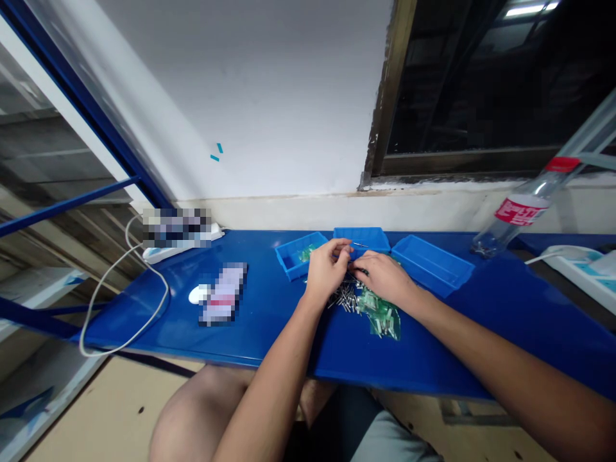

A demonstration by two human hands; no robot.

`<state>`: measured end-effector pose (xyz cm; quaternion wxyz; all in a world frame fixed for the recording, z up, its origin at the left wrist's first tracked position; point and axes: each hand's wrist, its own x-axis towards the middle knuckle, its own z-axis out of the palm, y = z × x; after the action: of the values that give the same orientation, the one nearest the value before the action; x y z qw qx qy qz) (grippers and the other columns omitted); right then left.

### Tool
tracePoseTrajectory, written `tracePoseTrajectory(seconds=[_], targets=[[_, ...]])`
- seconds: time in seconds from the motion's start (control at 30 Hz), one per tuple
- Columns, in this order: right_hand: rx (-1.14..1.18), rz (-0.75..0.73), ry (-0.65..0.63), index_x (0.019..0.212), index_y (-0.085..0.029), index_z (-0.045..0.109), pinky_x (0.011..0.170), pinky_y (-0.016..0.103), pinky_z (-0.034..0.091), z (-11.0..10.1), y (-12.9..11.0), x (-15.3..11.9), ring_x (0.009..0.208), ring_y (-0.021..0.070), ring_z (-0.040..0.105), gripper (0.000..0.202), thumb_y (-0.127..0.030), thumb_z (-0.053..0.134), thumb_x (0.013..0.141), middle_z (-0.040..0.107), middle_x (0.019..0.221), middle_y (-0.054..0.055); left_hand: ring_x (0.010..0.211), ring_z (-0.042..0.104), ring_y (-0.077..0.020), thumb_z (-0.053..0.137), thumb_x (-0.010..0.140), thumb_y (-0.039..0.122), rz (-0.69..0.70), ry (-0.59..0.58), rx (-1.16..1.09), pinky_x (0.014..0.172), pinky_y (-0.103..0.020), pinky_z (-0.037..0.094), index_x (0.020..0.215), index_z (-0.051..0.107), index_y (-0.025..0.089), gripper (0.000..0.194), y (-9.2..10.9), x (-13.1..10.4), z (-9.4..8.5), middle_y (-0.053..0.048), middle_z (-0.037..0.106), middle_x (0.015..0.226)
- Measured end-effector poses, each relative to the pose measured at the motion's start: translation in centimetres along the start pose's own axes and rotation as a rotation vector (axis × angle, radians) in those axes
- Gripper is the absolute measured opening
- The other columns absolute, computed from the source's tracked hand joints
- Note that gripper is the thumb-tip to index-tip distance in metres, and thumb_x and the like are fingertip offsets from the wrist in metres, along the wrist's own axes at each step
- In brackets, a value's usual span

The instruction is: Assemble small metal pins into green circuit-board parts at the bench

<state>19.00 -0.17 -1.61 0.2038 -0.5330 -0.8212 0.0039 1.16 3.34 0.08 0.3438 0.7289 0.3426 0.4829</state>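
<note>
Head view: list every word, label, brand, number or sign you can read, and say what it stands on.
No text can be read.
Red-and-white label on the clear, red-capped plastic bottle: too blurred.
Green-and-clear plastic packets: too small to tell any print.
Pale lilac oblong item: pixelated.

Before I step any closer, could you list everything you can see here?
Table: one, blue, centre
Trays: three, blue, table's back
Metal pieces: many, silvery, by hands
Packets: uncountable, greenish, near right hand and in left tray
Bottle: one, clear, red-capped, right
Blurred flat object: one, pale, left
Oval: one, white, beside it
Cable: white, left
Wall: white, behind
Window: one, dark, upper right
Left hand, right hand: bare, centre
Legs: two, below
</note>
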Motion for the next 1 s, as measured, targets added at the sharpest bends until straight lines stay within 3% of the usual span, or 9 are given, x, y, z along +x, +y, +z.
tracePoseTrajectory(seconds=[0.3,0.53,0.63,0.8,1.0], targets=[[0.081,-0.018,0.089,0.092,-0.022,0.072,0.092,0.042,0.053,0.0,-0.3,0.0,0.097,0.0270,0.066,0.015,-0.009,0.063,0.090,0.074,0.094,0.006,0.088,0.078,-0.0209,0.059,0.098,0.016,-0.001,0.005,0.017,0.089,-0.036,0.064,0.113,0.076,0.018,0.023,-0.1,0.1,0.0,-0.007,0.082,0.105],[0.333,0.018,0.428,0.107,-0.022,0.071,0.079,0.037,0.060,-1.3,-1.0,-0.6,0.081,0.0195,0.067,0.019,-0.015,0.058,0.094,0.070,0.101,0.007,0.083,0.076,-0.0213,0.064,0.101,0.035,0.068,0.040,0.179,0.081,-0.033,0.061,0.110,0.078,0.017,0.024,-0.2,0.1,-0.2,-0.009,0.082,0.102],[0.485,0.052,0.512,0.112,-0.023,0.074,0.082,0.037,0.064,-1.5,-1.1,-0.8,0.088,0.0208,0.071,0.022,-0.020,0.062,0.094,0.070,0.109,0.008,0.081,0.076,-0.0202,0.060,0.104,0.037,0.064,-0.042,0.184,0.077,-0.030,0.060,0.109,0.079,0.017,0.028,0.0,0.0,-0.2,-0.007,0.083,0.099],[0.643,0.125,0.497,0.109,-0.025,0.079,0.082,0.037,0.067,-1.0,-0.6,-1.1,0.090,0.0215,0.073,0.020,-0.026,0.068,0.093,0.070,0.111,0.008,0.086,0.075,-0.0194,0.058,0.103,0.029,0.139,-0.186,0.217,0.082,-0.029,0.058,0.106,0.082,0.019,0.026,0.3,-0.2,-0.1,-0.005,0.083,0.100],[0.726,0.212,0.494,0.098,-0.023,0.080,0.080,0.040,0.066,-0.9,-0.4,-1.3,0.086,0.0228,0.075,0.015,-0.036,0.075,0.091,0.076,0.105,0.008,0.084,0.077,-0.0186,0.067,0.093,0.017,0.094,-0.217,0.138,0.078,-0.029,0.061,0.114,0.081,0.018,0.025,-0.3,-0.2,0.3,-0.005,0.083,0.102]])
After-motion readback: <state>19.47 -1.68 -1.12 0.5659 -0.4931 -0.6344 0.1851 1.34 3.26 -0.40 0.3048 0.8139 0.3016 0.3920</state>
